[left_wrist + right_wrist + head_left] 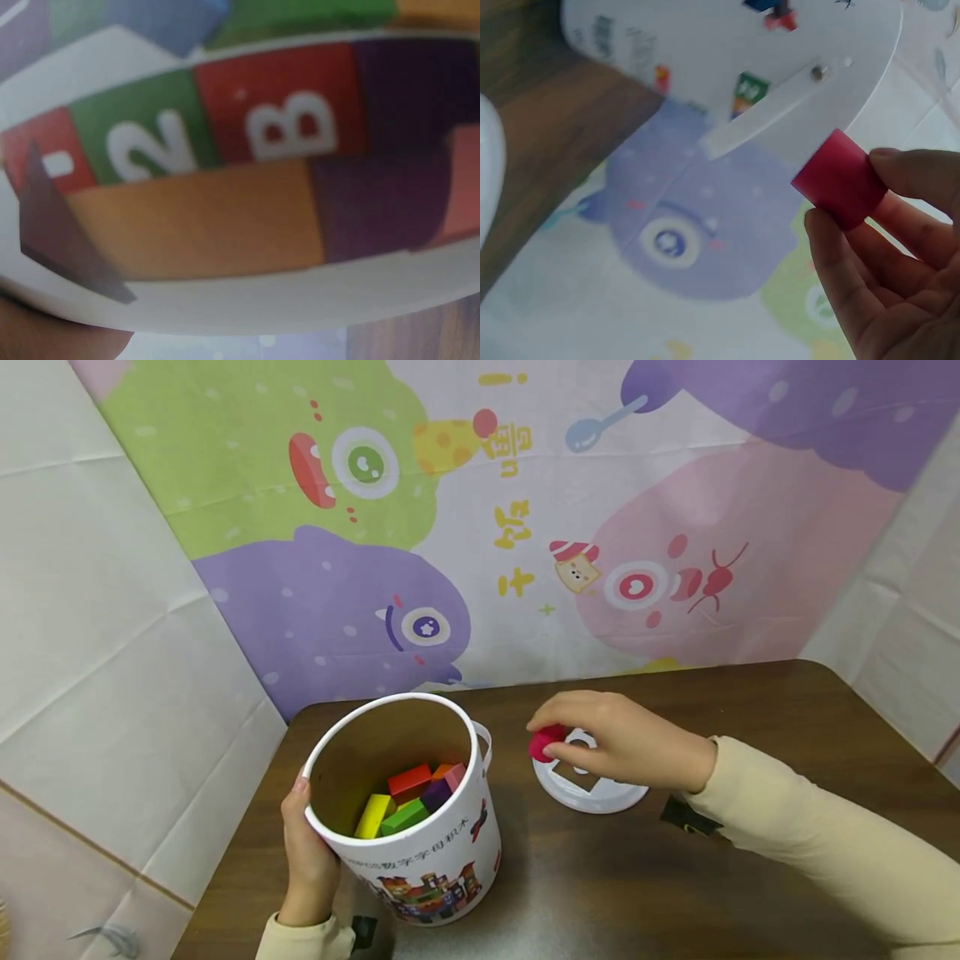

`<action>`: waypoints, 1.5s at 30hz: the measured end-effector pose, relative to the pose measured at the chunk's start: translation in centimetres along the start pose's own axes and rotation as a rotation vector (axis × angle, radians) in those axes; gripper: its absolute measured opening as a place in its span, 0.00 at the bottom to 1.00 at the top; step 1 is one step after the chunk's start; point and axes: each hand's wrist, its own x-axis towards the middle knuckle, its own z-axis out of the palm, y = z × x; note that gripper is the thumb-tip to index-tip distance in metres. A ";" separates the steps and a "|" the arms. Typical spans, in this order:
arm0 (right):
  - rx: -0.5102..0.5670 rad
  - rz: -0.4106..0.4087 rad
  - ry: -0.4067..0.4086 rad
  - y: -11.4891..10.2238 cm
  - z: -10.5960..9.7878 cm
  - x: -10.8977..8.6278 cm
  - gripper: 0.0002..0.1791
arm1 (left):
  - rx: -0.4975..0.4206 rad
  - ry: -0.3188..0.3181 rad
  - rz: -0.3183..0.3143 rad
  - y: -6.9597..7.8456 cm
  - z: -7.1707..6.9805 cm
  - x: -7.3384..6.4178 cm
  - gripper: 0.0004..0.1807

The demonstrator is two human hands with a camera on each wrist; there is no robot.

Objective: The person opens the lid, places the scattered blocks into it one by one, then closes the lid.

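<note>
A white printed bucket (442,860) stands tilted on the table, with several coloured blocks (411,787) inside. My left hand (309,868) holds its left side, thumb at the rim; its other fingers are mostly hidden. In the left wrist view the bucket's printed wall (262,112) fills most of the picture. To the right of the bucket, my right hand (626,739) pinches a red cylindrical block (841,180) between thumb and fingertips. The white lid (592,797), with shaped cut-outs, lies on the table below that hand, partly covered by it.
The dark wooden table (675,877) reaches back to a cloth (517,635) printed with cartoon monsters. White panels (112,652) flank the left side. The bucket's white handle (483,745) sticks out on its right side, towards the lid.
</note>
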 end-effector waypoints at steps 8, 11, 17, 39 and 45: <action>0.069 -0.075 0.005 -2.1 1.3 4.8 0.14 | 0.016 0.018 -0.019 -0.1 0.0 0.0 0.28; 0.072 -0.088 -0.009 -2.6 1.9 6.6 0.15 | 0.019 0.016 -0.018 0.0 0.0 0.0 0.28; 0.052 -0.074 -0.085 -3.4 3.8 9.6 0.15 | 0.029 0.010 -0.006 0.0 0.0 0.0 0.28; 0.145 0.052 -0.302 -4.2 6.3 12.2 0.17 | 0.010 0.017 -0.008 -0.1 0.1 0.0 0.28; 0.157 0.049 -0.273 -4.0 5.9 11.6 0.17 | -0.004 0.011 -0.005 -0.1 0.1 0.0 0.28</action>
